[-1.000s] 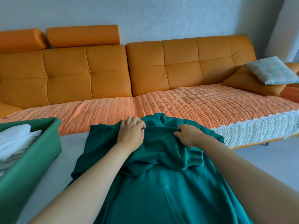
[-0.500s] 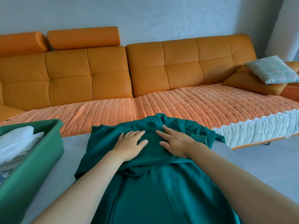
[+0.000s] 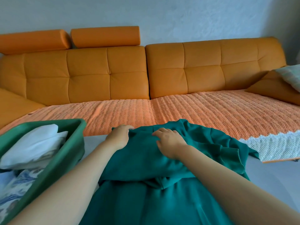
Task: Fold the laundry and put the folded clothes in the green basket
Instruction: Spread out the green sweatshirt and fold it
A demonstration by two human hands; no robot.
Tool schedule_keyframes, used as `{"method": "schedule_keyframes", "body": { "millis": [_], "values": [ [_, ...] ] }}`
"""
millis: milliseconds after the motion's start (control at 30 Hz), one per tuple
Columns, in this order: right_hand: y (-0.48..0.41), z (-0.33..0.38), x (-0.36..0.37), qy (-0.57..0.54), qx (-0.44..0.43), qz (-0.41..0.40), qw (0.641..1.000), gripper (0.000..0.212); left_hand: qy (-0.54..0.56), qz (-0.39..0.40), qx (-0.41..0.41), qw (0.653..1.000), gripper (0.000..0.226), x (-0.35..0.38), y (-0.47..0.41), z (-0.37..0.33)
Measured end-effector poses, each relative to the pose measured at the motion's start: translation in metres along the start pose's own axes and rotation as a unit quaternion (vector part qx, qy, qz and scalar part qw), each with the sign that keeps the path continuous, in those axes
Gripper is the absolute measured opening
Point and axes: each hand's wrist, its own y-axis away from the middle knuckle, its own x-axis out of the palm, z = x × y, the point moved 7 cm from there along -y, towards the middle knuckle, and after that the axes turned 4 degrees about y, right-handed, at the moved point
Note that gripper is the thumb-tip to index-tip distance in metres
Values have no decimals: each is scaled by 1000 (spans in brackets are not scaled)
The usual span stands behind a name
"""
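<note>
orange tufted sofa [image 3: 107, 73] against pale grey wall [image 3: 162, 17], orange woven cover [image 3: 178, 111] on seat, cushions [image 3: 274, 88] far right.

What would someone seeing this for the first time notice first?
Probably the long orange sofa filling the back of the view. Next, the teal garment spread in the foreground, with the left hand gripping its far edge and the right hand on top of it. At the left, the green basket holds a white folded cloth.
</note>
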Motion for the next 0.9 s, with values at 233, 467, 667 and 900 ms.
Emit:
{"method": "schedule_keyframes", "body": {
  "millis": [233,467,667,900],
  "values": [
    [-54,23,26,14,14,39,999,48,-110,71,70,989,28,6,-36,19],
    [-74,16,33,55,42,10,998,42,-124,13,41,991,29,-19,-47,30],
    [-80,13,33,52,54,-38,997,35,-275,-103,-84,952,35,-59,-42,67],
    [-75,17,36,67,68,-22,995,38,-53,-109,46,992,26,-20,-17,30]
  ]
}}
